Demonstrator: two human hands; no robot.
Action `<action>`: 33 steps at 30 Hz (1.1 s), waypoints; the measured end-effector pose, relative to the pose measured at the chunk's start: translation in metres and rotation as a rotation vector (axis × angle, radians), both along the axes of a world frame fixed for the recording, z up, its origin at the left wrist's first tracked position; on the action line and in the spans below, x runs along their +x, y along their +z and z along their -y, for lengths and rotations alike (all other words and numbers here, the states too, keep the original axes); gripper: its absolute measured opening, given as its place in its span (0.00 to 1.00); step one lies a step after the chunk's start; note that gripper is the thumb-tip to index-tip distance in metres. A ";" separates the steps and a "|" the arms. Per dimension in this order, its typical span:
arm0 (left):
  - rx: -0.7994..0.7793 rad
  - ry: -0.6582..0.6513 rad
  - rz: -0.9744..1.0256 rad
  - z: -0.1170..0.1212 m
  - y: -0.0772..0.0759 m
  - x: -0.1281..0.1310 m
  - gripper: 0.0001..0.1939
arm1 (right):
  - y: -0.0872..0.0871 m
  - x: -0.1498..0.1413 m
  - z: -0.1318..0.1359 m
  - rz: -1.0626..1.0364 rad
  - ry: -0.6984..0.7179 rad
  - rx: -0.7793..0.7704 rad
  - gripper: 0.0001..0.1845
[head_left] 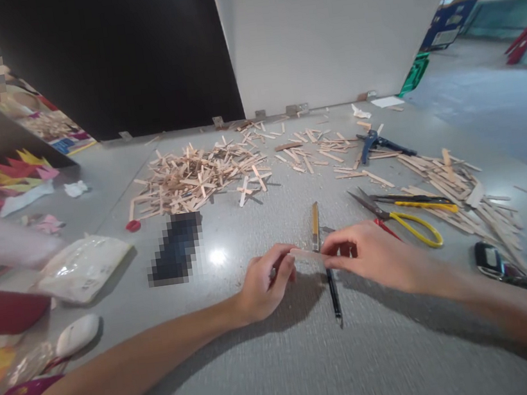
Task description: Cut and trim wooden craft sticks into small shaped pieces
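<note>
A pale wooden craft stick (308,256) is stretched between my two hands, just above the grey table. My left hand (269,281) pinches one end between thumb and finger. At the other end, my right hand (360,251) grips the stick with thumb and fingertips. Beneath the stick lies a narrow tool or pair of tools, yellowish at the far part (315,224) and black at the near part (334,295); the stick and fingers cover its middle. Scissors with yellow and red handles (409,220) lie beyond my right hand.
A heap of short wooden pieces (202,173) lies at the back, with longer sticks (457,191) to the right. Blue-handled pliers (375,144), a yellow-black cutter (419,201), a tape measure (489,258), a blurred-out dark rectangle (175,248), plastic packet (88,266) and white mouse (78,334) surround my hands.
</note>
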State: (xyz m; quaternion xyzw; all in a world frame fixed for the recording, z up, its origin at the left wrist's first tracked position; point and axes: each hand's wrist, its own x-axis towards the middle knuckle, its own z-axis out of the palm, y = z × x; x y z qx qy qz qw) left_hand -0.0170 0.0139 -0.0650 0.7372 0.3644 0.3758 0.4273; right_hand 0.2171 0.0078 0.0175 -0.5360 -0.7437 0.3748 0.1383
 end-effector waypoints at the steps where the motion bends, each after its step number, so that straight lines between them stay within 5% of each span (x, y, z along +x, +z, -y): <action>1: 0.004 -0.007 0.002 0.000 0.000 0.000 0.29 | -0.002 0.001 0.000 0.010 -0.004 0.053 0.09; 10: -0.074 0.010 0.027 0.000 0.002 0.002 0.22 | -0.006 0.003 0.001 -0.003 0.075 0.135 0.11; 16: -0.168 0.094 0.051 -0.007 -0.001 0.006 0.19 | -0.003 0.016 -0.005 0.104 0.023 0.349 0.12; 20: -0.211 0.134 0.048 -0.013 -0.002 0.007 0.18 | 0.000 0.037 -0.017 0.309 -0.025 0.576 0.13; 23: -0.210 0.160 0.039 -0.013 0.000 0.007 0.16 | -0.004 0.046 -0.023 0.556 0.030 0.470 0.12; 27: -0.098 0.203 0.010 -0.009 0.002 0.005 0.15 | -0.017 0.043 -0.023 0.681 0.131 0.329 0.06; 33: 0.279 0.224 0.058 -0.005 -0.007 0.004 0.07 | -0.020 0.032 -0.017 0.661 0.156 0.308 0.08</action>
